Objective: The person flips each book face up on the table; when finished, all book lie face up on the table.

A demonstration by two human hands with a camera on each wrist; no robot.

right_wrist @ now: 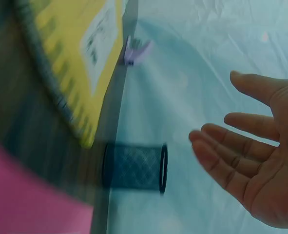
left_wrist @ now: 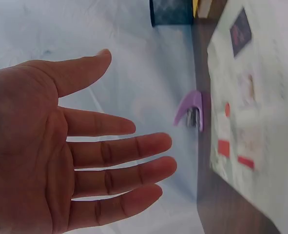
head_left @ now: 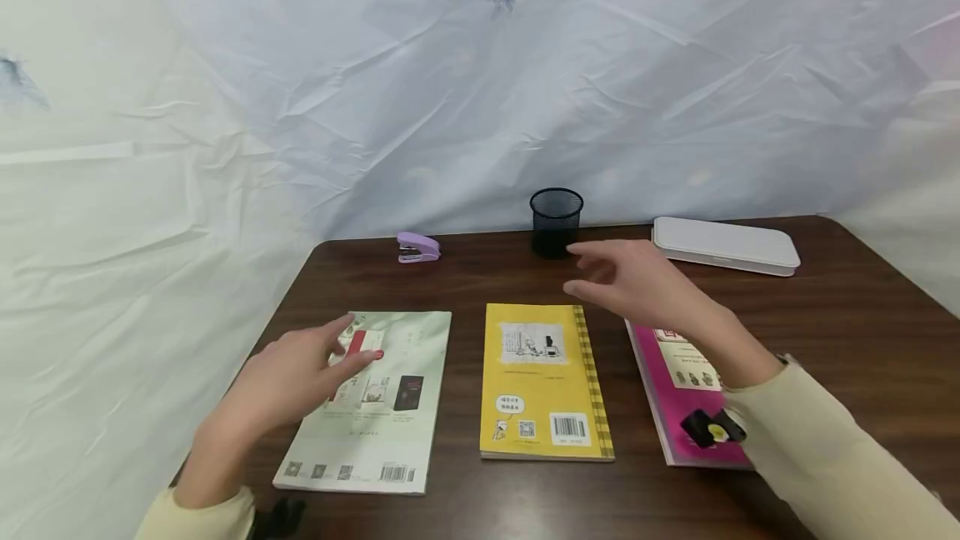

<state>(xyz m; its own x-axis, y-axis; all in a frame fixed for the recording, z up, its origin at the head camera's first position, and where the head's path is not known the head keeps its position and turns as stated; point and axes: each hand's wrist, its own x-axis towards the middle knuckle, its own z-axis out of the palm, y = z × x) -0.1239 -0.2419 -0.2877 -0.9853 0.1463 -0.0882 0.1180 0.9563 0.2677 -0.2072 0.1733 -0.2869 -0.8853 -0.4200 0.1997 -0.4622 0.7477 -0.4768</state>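
My left hand (head_left: 281, 377) hovers over the pale green book (head_left: 382, 440) at the left, holding nothing; the left wrist view shows its fingers (left_wrist: 129, 148) spread and straight. My right hand (head_left: 637, 277) hangs in the air between the yellow book (head_left: 540, 390) and the black mesh pen holder (head_left: 556, 223), its fingers relaxed and nothing in them. Partly behind the right forearm lies a magenta book (head_left: 678, 402). All three books lie flat, apart from one another.
A purple stapler (head_left: 418, 247) sits at the back left of the dark wooden table (head_left: 480, 277). At the back right is a white oblong case (head_left: 725, 246). Whitish cloth (head_left: 450, 107) with printed lettering hangs behind the table.
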